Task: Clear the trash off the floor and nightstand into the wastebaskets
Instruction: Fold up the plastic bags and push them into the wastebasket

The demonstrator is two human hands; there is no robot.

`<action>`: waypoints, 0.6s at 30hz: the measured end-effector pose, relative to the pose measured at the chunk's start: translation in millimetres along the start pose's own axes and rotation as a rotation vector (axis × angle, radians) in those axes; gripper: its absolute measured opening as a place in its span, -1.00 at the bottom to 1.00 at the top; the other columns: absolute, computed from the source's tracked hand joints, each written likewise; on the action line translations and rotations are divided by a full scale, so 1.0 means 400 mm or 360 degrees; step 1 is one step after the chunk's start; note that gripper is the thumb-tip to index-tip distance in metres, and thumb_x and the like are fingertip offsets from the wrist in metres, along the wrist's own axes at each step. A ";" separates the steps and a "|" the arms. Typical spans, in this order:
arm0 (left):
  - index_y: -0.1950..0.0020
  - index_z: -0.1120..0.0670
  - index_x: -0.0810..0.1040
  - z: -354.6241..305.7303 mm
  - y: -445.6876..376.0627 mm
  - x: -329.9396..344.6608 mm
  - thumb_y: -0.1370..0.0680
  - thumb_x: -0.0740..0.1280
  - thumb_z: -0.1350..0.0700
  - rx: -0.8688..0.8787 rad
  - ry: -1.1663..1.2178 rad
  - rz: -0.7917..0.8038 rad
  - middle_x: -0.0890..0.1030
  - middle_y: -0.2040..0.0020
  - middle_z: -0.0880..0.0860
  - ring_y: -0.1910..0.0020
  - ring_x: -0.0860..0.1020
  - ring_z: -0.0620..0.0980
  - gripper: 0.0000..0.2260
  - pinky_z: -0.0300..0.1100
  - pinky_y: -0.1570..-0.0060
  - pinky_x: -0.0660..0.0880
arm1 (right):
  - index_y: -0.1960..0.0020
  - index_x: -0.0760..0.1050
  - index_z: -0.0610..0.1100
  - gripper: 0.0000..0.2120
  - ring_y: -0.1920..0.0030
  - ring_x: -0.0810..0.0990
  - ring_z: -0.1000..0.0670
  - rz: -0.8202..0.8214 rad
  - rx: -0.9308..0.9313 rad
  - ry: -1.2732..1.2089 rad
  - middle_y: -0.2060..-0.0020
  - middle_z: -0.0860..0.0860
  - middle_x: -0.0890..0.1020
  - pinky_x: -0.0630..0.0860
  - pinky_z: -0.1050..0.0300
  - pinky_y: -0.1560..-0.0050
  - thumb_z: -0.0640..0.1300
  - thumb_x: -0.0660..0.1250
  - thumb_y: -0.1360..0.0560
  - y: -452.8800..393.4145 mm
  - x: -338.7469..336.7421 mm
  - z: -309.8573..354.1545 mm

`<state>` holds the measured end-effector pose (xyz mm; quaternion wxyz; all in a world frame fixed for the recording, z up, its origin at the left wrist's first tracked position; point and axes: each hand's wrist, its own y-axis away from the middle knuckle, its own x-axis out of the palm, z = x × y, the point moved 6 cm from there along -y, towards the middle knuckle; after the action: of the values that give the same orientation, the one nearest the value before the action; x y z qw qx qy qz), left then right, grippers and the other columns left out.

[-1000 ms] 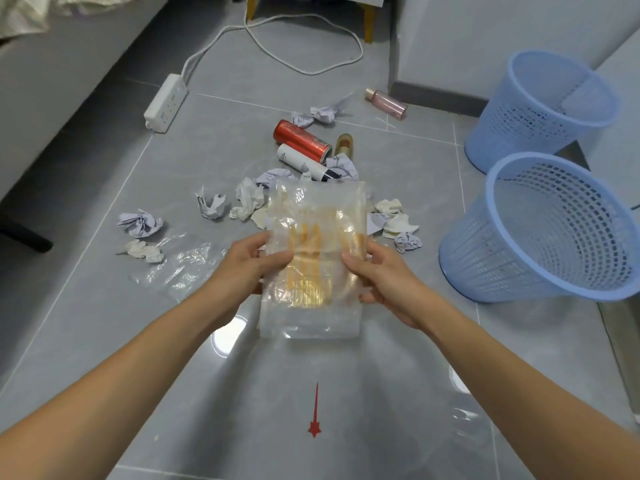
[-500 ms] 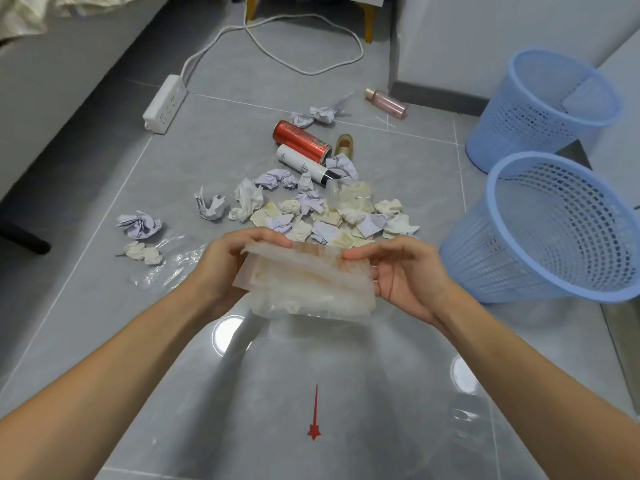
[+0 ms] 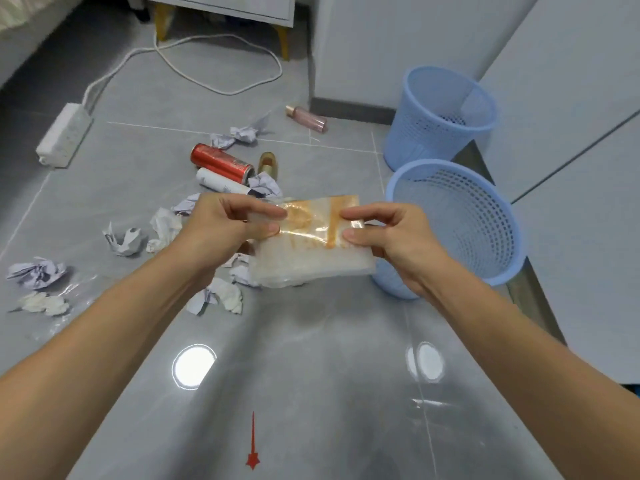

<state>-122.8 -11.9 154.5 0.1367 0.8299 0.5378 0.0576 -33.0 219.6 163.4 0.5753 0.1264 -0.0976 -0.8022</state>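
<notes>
Little looks done: both hands, left hand and right hand, grip clamped on a folded plastic bag just left of the near wastebasket, while crumpled paper and a red can litter the floor.

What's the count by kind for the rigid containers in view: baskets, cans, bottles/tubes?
Light blue plastic mesh wastebaskets: 2, near and far
Red metal drink can lying on its side: 1
Bottles/tubes: 3, pink clear bottle, white tube, small gold-capped bottle
Total: 6
Crumpled paper and plastic bags not counted.
</notes>
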 end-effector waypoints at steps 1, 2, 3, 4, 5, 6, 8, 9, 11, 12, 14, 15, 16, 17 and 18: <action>-0.02 0.11 0.76 -0.033 -0.017 0.043 -0.46 0.52 0.33 0.0035 0.0020 0.0024 0.75 0.09 0.00 0.16 0.69 -0.15 -0.80 -0.20 0.19 0.66 | -0.03 0.72 -0.18 -0.72 0.11 0.71 -0.09 -0.0074 -0.0041 0.0026 0.04 -0.15 0.75 0.67 0.07 0.07 -0.42 0.54 -0.38 0.002 -0.051 0.024; -0.03 0.13 0.75 -0.067 -0.033 0.090 -0.46 0.52 0.32 0.0080 0.0032 0.0052 0.75 0.06 0.02 0.14 0.69 -0.13 -0.82 -0.21 0.18 0.66 | -0.03 0.73 -0.16 -0.73 0.14 0.71 -0.07 -0.0150 -0.0076 0.0049 0.05 -0.14 0.75 0.67 0.08 0.09 -0.41 0.54 -0.39 0.006 -0.107 0.046; -0.04 0.15 0.75 -0.100 -0.049 0.142 -0.47 0.52 0.31 0.0128 0.0040 0.0083 0.75 0.03 0.05 0.12 0.69 -0.10 -0.83 -0.22 0.18 0.65 | -0.03 0.73 -0.15 -0.74 0.16 0.70 -0.05 -0.0228 -0.0103 0.0066 0.07 -0.12 0.75 0.65 0.10 0.12 -0.40 0.54 -0.39 0.010 -0.167 0.066; -0.05 0.16 0.74 -0.132 -0.063 0.196 -0.48 0.52 0.31 0.0172 0.0038 0.0118 0.75 0.01 0.09 0.12 0.69 -0.06 -0.83 -0.21 0.17 0.64 | -0.02 0.74 -0.13 -0.73 0.17 0.70 -0.04 -0.0303 -0.0126 0.0072 0.08 -0.11 0.76 0.62 0.12 0.14 -0.39 0.53 -0.40 0.017 -0.228 0.082; -0.07 0.15 0.74 -0.159 -0.078 0.253 -0.48 0.52 0.30 0.0208 0.0016 0.0162 0.74 0.00 0.14 0.13 0.67 -0.01 -0.82 -0.20 0.15 0.63 | -0.02 0.74 -0.12 -0.73 0.17 0.71 -0.03 -0.0378 -0.0147 0.0079 0.08 -0.10 0.76 0.61 0.13 0.16 -0.40 0.53 -0.40 0.022 -0.288 0.093; -0.08 0.14 0.73 -0.180 -0.091 0.311 -0.46 0.53 0.30 0.0234 -0.0027 0.0216 0.73 0.00 0.19 0.15 0.66 0.02 -0.79 -0.18 0.12 0.63 | -0.01 0.74 -0.11 -0.73 0.16 0.71 -0.03 -0.0452 -0.0157 0.0093 0.08 -0.10 0.76 0.61 0.13 0.15 -0.40 0.53 -0.40 0.027 -0.345 0.099; -0.11 0.07 0.72 -0.198 -0.120 0.423 -0.42 0.58 0.28 0.0249 -0.0196 0.0329 0.71 -0.01 0.25 0.15 0.66 0.04 -0.71 -0.12 0.00 0.63 | 0.02 0.75 -0.07 -0.73 0.11 0.71 -0.03 -0.0593 -0.0135 0.0167 0.04 -0.08 0.75 0.63 0.10 0.11 -0.38 0.53 -0.39 0.029 -0.442 0.086; -0.13 0.05 0.71 -0.198 -0.137 0.472 -0.38 0.60 0.26 0.0266 -0.0328 0.0375 0.70 -0.09 0.21 0.12 0.66 0.04 -0.66 -0.10 -0.06 0.62 | 0.04 0.75 -0.05 -0.73 0.08 0.71 -0.02 -0.0651 -0.0113 0.0225 0.01 -0.07 0.74 0.63 0.10 0.10 -0.37 0.53 -0.38 0.028 -0.481 0.072; -0.18 0.06 0.69 -0.196 -0.172 0.559 -0.33 0.64 0.24 0.0364 -0.0619 0.0451 0.58 -0.32 0.06 -0.01 0.63 0.10 -0.56 -0.14 -0.12 0.56 | 0.06 0.74 -0.01 -0.72 0.00 0.69 -0.01 -0.0694 -0.0086 0.0380 -0.06 -0.04 0.71 0.59 0.11 0.09 -0.35 0.53 -0.36 0.017 -0.531 0.042; -0.21 0.08 0.68 -0.194 -0.190 0.594 -0.32 0.65 0.23 0.0427 -0.0771 0.0476 0.50 -0.40 0.04 -0.14 0.60 0.15 -0.53 -0.17 -0.14 0.50 | 0.05 0.72 0.01 -0.70 -0.01 0.68 -0.01 -0.0680 -0.0066 0.0459 -0.08 -0.01 0.69 0.57 0.12 0.09 -0.34 0.53 -0.36 0.007 -0.544 0.028; -0.29 0.10 0.64 -0.182 -0.222 0.647 -0.34 0.64 0.20 0.0527 -0.1104 0.0526 0.37 -0.49 0.09 -0.38 0.47 0.11 -0.47 -0.21 -0.26 0.38 | -0.05 0.68 0.01 -0.65 0.04 0.64 0.01 -0.0574 0.0022 0.0598 -0.07 0.04 0.62 0.57 0.18 0.10 -0.33 0.52 -0.36 -0.015 -0.544 0.012; -0.33 0.10 0.61 -0.172 -0.234 0.668 -0.34 0.63 0.19 0.0573 -0.1269 0.0575 0.37 -0.49 0.11 -0.44 0.42 0.08 -0.44 -0.21 -0.32 0.32 | -0.12 0.65 -0.01 -0.60 0.04 0.60 0.03 -0.0495 0.0075 0.0687 -0.07 0.04 0.58 0.56 0.20 0.07 -0.31 0.54 -0.35 -0.026 -0.537 0.006; -0.36 0.09 0.58 -0.159 -0.243 0.687 -0.35 0.62 0.17 0.0611 -0.1415 0.0638 0.40 -0.46 0.11 -0.44 0.40 0.08 -0.41 -0.19 -0.36 0.30 | -0.19 0.62 -0.01 -0.53 -0.02 0.58 0.02 -0.0418 0.0113 0.0818 -0.11 0.02 0.54 0.54 0.18 0.01 -0.27 0.58 -0.33 -0.039 -0.531 -0.001; -0.38 0.06 0.56 -0.143 -0.250 0.702 -0.35 0.61 0.15 0.0619 -0.1535 0.0696 0.44 -0.42 0.10 -0.42 0.42 0.08 -0.39 -0.14 -0.37 0.32 | -0.24 0.58 0.00 -0.46 -0.11 0.55 -0.02 -0.0342 0.0141 0.0995 -0.18 -0.01 0.50 0.52 0.16 -0.07 -0.22 0.61 -0.30 -0.052 -0.526 -0.011; -0.40 0.02 0.53 -0.127 -0.255 0.713 -0.35 0.61 0.12 0.0601 -0.1634 0.0737 0.47 -0.38 0.07 -0.38 0.44 0.08 -0.37 -0.09 -0.37 0.36 | -0.29 0.53 0.03 -0.39 -0.18 0.53 -0.05 -0.0263 0.0164 0.1176 -0.25 -0.05 0.46 0.48 0.14 -0.11 -0.16 0.63 -0.29 -0.065 -0.521 -0.024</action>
<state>-106.1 294.7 158.8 0.2131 0.8573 0.2089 -0.4195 10.7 425.4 165.1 0.4981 0.4431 0.0867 -0.7403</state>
